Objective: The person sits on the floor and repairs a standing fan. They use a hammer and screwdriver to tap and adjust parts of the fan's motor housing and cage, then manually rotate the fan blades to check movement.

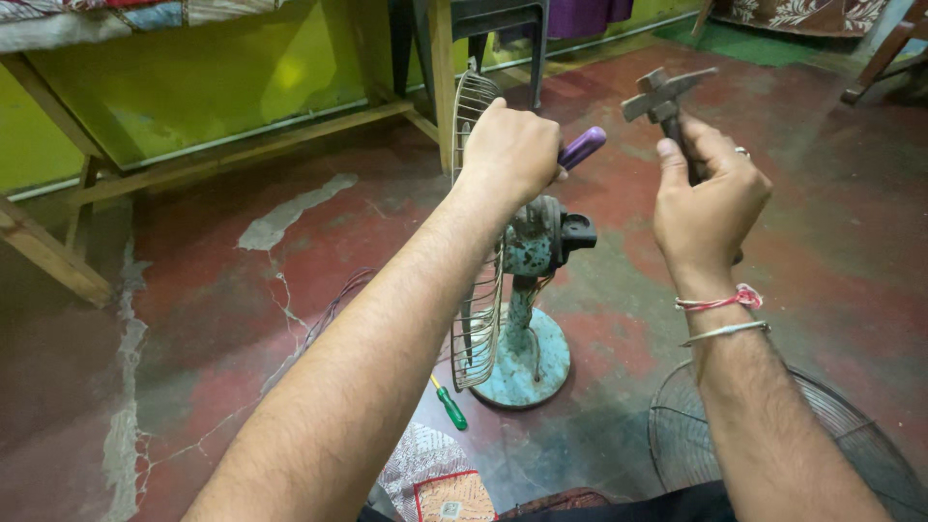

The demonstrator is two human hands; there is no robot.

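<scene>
Worn red cement floor (242, 319) with pale cracks at lower left; yellow-green wall (193, 87) at upper left; wooden bench frame (242, 150) along it; dark chair legs (536, 58) at top centre.

Both bare forearms reach forward, left hand (510, 150) fisted knuckles-up, fingers curled tight, right hand (706, 198) raised upright, back to camera, fingers clenched, ring on finger, thread and bangle on wrist

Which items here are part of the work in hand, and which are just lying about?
In use: left hand gripping purple-handled tool; right hand holding pliers; table fan.
Lying about: green screwdriver, loose fan guard, patterned cloth.
</scene>
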